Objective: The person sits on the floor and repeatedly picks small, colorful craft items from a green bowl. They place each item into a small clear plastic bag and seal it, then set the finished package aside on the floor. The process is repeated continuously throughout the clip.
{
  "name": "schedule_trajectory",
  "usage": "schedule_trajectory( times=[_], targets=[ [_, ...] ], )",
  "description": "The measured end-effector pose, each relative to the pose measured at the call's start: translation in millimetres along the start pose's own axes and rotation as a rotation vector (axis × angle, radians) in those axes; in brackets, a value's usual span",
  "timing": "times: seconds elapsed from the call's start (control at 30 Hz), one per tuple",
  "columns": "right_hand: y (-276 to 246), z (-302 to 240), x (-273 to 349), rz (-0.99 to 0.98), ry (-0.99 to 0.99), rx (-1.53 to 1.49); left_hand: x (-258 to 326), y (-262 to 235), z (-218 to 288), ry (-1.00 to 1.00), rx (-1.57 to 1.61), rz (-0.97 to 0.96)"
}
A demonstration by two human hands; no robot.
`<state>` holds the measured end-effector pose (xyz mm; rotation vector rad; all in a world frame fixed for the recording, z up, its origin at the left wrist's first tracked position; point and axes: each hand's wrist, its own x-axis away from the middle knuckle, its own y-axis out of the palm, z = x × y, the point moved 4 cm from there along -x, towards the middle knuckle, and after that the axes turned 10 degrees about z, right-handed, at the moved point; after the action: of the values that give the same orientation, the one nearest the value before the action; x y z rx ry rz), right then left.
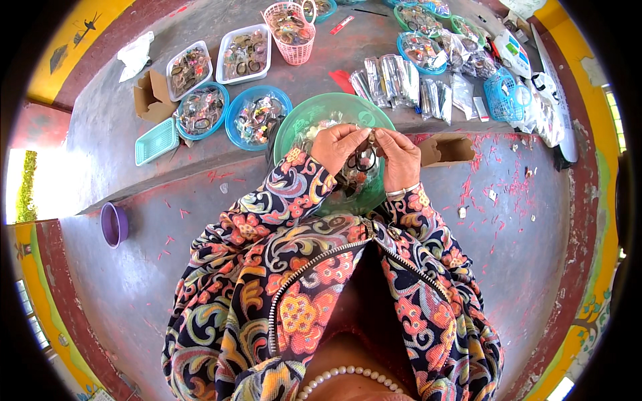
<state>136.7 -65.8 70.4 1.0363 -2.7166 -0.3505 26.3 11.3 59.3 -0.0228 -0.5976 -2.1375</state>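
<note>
Over a large green plastic basin (297, 117), my left hand (336, 147) and my right hand (400, 159) meet with thumbs and fingertips pinched together. Between them is a small brownish piece, and a dark looped band, which looks like a hair tie (366, 160), hangs just below. The fingertips hide how the piece and the band join. Inside the basin lie small accessories in clear wrapping, partly covered by my hands. A white bracelet circles my right wrist.
Two blue round trays (231, 127) (179, 120) and white trays (221, 77) of accessories stand left on the raised ledge, near a pink basket (292, 53). Packed bundles (394, 80) and a blue basket (498, 97) lie right. Cardboard box (445, 152) sits beside the basin; purple tub (114, 225) stands left.
</note>
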Motion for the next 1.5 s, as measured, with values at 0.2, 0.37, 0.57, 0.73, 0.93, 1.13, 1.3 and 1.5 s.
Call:
schedule_trajectory(
  times=[0.2,0.37,0.57,0.73,0.93,1.13,1.3,1.5],
  targets=[
    [2,-2,2,0.006,-0.007,0.006,0,-2,4,0.177,-0.144,0.121],
    [2,0,2,0.019,0.008,0.012,2,-1,6,0.016,-0.026,0.12],
    [5,4,4,0.028,0.082,-0.062,-5,-11,-4,0.156,-0.143,0.18],
    [4,3,4,0.039,0.045,-0.031,-3,-10,4,0.229,-0.217,0.179],
    [-4,-1,-5,0.099,0.023,-0.09,-2,1,-2,-0.014,0.045,-0.03],
    [-8,-8,-8,0.142,0.034,-0.18,-3,4,-10,0.013,-0.155,-0.178],
    [-8,-9,-9,0.175,0.038,-0.195,-2,5,-4,0.024,-0.13,-0.177],
    [-12,-25,-15,0.176,-0.108,0.14,-3,-1,-4,-0.024,-0.064,-0.131]
  ],
)
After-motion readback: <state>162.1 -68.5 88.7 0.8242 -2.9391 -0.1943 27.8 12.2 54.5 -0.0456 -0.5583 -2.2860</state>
